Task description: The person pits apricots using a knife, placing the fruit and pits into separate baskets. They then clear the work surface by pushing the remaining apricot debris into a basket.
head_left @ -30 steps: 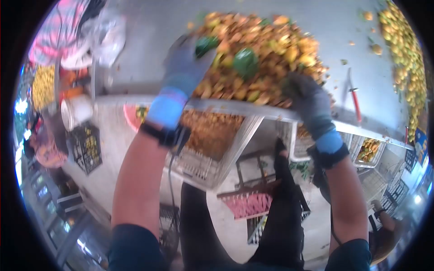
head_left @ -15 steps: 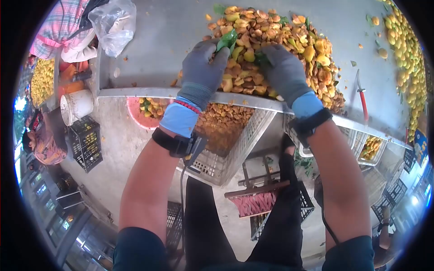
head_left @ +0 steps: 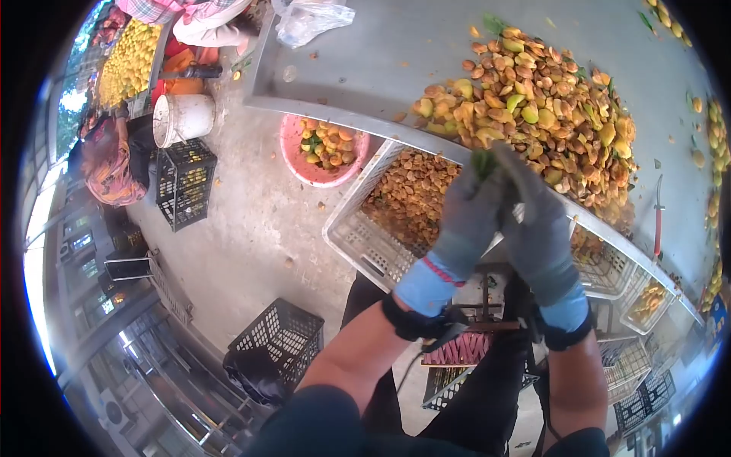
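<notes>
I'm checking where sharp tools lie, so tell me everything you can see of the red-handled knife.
The red-handled knife has a slim, slightly curved, metallic-looking blade, a straight red handle, and what looks like a small crosspiece between them. It lies on the grey metal-looking table, right of the fruit pile, handle toward the near edge, blade pointing away. Only the table appears to touch it.

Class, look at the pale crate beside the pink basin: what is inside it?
Inside the pale crate are many small brown fruit pieces. They hide whatever lies beneath, and the table edge and left hand cover part of the inside.
</notes>
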Tool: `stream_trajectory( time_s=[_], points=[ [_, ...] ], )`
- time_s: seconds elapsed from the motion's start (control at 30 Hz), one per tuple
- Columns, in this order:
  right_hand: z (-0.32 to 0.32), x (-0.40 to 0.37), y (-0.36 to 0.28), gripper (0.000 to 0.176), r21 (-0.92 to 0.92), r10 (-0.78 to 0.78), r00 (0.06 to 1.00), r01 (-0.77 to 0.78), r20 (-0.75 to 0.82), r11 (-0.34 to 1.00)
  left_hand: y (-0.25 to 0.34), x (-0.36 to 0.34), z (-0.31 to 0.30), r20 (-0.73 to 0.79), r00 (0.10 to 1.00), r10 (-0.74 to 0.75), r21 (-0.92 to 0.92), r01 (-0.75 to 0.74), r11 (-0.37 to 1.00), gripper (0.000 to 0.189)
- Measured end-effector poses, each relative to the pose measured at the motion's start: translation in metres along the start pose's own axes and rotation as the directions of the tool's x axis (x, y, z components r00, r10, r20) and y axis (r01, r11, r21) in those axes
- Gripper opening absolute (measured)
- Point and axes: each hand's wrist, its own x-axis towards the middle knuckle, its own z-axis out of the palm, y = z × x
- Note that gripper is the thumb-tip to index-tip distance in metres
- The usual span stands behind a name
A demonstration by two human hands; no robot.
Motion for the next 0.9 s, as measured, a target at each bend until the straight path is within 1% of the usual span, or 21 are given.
stream_trajectory(
  time_s=[0.07,0.1,0.13,0.2,0.23,0.27,0.33,0.4,0.47,0.5,0.53,0.57,0.6,0.63,0.67,0.7,0.73,0.8,0.83,0.87,0.9],
  points=[
    [0.004,-0.006,-0.022,0.055,0.146,0.042,0.991,-0.06,0.125,0.987,0.025,-0.013,-0.016,-0.167,0.985,-0.037,0.17,0.065,0.983,0.02],
    [0.005,-0.01,-0.028,0.049,0.12,0.045,0.992,-0.059,0.117,0.991,0.047,-0.016,-0.022,-0.234,0.971,-0.053,0.227,0.108,0.968,0.02],
    [0.007,-0.013,-0.031,0.049,0.12,0.043,0.992,-0.057,0.118,0.991,0.07,-0.019,-0.03,-0.301,0.951,-0.066,0.281,0.154,0.947,0.019],
    [0.008,-0.02,-0.032,0.037,0.38,0.16,0.986,-0.162,0.036,0.911,0.098,-0.026,-0.077,-0.341,0.939,0.042,0.497,0.142,0.856,0.027],
    [0.006,-0.025,-0.03,0.037,0.374,0.161,0.987,-0.161,0.032,0.913,0.114,-0.027,-0.093,-0.399,0.911,0.102,0.57,0.159,0.806,0.026],
    [0.003,-0.032,-0.026,0.033,0.437,0.216,0.976,-0.21,0.036,0.875,0.13,-0.026,-0.11,-0.448,0.878,0.165,0.636,0.184,0.749,0.026],
    [0.001,-0.046,-0.017,0.029,0.498,0.272,0.961,-0.256,0.04,0.829,0.153,-0.018,-0.162,-0.446,0.848,0.288,0.714,0.143,0.685,0.028],
    [-0.002,-0.058,-0.008,0.028,0.565,0.404,0.912,-0.373,0.075,0.736,0.18,-0.006,-0.196,-0.546,0.795,0.264,0.679,0.235,0.695,0.017],
    [-0.008,-0.068,-0.003,0.028,0.543,0.428,0.901,-0.395,0.071,0.741,0.191,0.008,-0.222,-0.555,0.766,0.326,0.738,0.272,0.618,0.018],
    [-0.012,-0.072,-0.002,0.027,0.524,0.435,0.898,-0.403,0.068,0.751,0.196,0.013,-0.237,-0.522,0.787,0.328,0.813,0.343,0.47,0.025],
    [-0.016,-0.075,-0.001,0.027,0.502,0.442,0.895,-0.412,0.066,0.76,0.2,0.02,-0.263,-0.519,0.793,0.318,0.812,0.341,0.473,0.025],
    [-0.019,-0.078,0.002,0.026,0.539,0.472,0.879,-0.431,0.068,0.724,0.202,0.029,-0.3,-0.322,0.876,0.358,0.943,0.264,0.202,0.031],
    [-0.024,-0.079,0.005,0.026,0.533,0.476,0.878,-0.429,0.055,0.729,0.205,0.039,-0.336,-0.109,0.934,0.339,0.986,0.145,-0.083,0.038],
    [-0.028,-0.081,0.008,0.026,0.559,0.488,0.872,-0.42,0.03,0.715,0.217,0.046,-0.382,-0.076,0.869,0.488,0.884,0.285,-0.37,0.043],
    [-0.031,-0.085,0.011,0.026,0.585,0.504,0.864,-0.411,0.006,0.699,0.222,0.053,-0.41,0.013,0.795,0.607,0.68,0.438,-0.588,0.049],
    [-0.038,-0.09,0.022,0.026,0.545,0.493,0.87,-0.405,-0.016,0.734,0.241,0.056,-0.372,-0.173,0.917,0.359,0.575,0.391,-0.719,0.051],
    [-0.046,-0.09,0.023,0.026,0.541,0.505,0.863,-0.412,-0.028,0.733,0.266,0.056,-0.324,-0.376,0.922,0.094,0.48,0.28,-0.831,0.054],
    [-0.07,-0.087,0.027,0.026,0.546,0.527,0.844,-0.396,-0.1,0.738,0.275,0.062,-0.313,-0.364,0.923,0.123,0.329,0.251,-0.91,0.046],
    [-0.08,-0.087,0.038,0.026,0.5,0.476,0.861,-0.336,-0.18,0.798,0.285,0.056,-0.343,-0.103,0.979,0.176,0.629,0.201,-0.751,0.043],
    [-0.095,-0.088,0.052,0.029,0.373,0.448,0.858,-0.341,-0.25,0.863,0.287,0.058,-0.365,0.131,0.946,0.296,0.847,0.048,-0.529,0.039],
    [-0.109,-0.086,0.066,0.03,0.337,0.417,0.837,-0.301,-0.354,0.892,0.272,0.047,-0.297,0.148,0.95,0.274,0.852,0.018,-0.523,0.039]
  ],
)
